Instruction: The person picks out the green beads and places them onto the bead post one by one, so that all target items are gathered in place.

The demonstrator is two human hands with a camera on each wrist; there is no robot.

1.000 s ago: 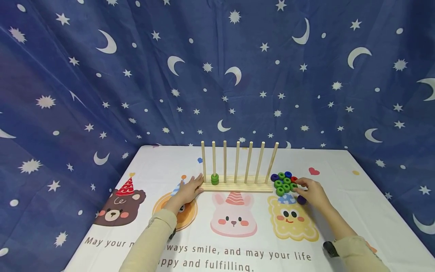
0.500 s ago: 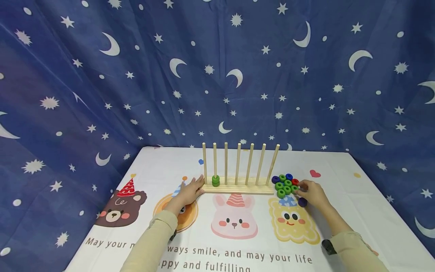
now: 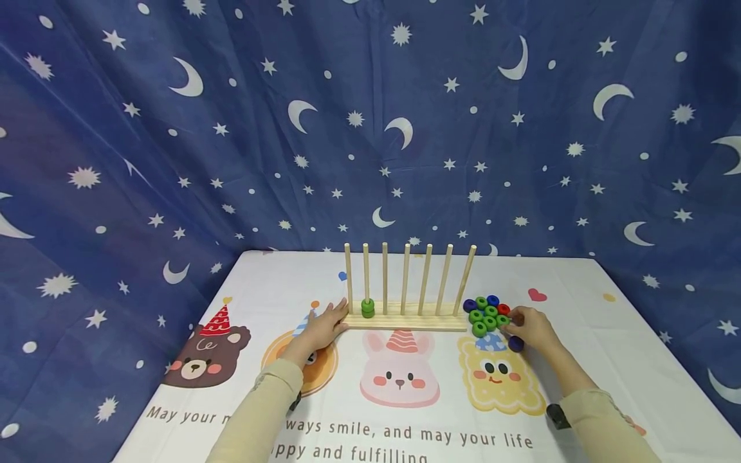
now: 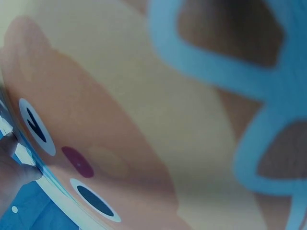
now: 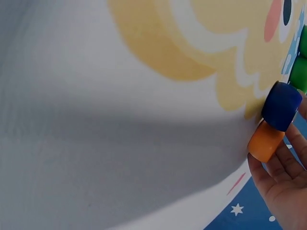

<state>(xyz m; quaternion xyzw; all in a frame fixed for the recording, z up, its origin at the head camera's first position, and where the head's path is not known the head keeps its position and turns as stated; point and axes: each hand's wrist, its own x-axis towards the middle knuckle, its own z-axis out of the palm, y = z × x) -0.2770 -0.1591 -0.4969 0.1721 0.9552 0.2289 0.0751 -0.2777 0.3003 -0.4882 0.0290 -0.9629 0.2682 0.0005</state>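
A pale wooden peg rack (image 3: 411,323) with a row of upright pegs stands on the table. Two green ring beads (image 3: 367,308) are stacked on its second peg from the left. My left hand (image 3: 320,326) holds the rack's left end, thumb near the front corner. To the right of the rack, my right hand (image 3: 534,332) pinches a green bead (image 3: 502,319) at the cluster's near right side. Beneath that hand lies a dark blue-purple bead (image 3: 516,344). In the right wrist view, this dark bead (image 5: 282,106) sits beside an orange bead (image 5: 266,142) against the curled fingers.
Several green beads (image 3: 479,329) bunch against the rack's right end, with a purple bead (image 3: 469,306), a blue bead (image 3: 493,300) and a red bead (image 3: 504,309). A white cloth (image 3: 289,276) with cartoon prints covers the table. A blue starry curtain (image 3: 370,161) hangs behind.
The head view has shifted slightly, so everything sits a little lower in it. Both hands, the rack and the beads keep their places.
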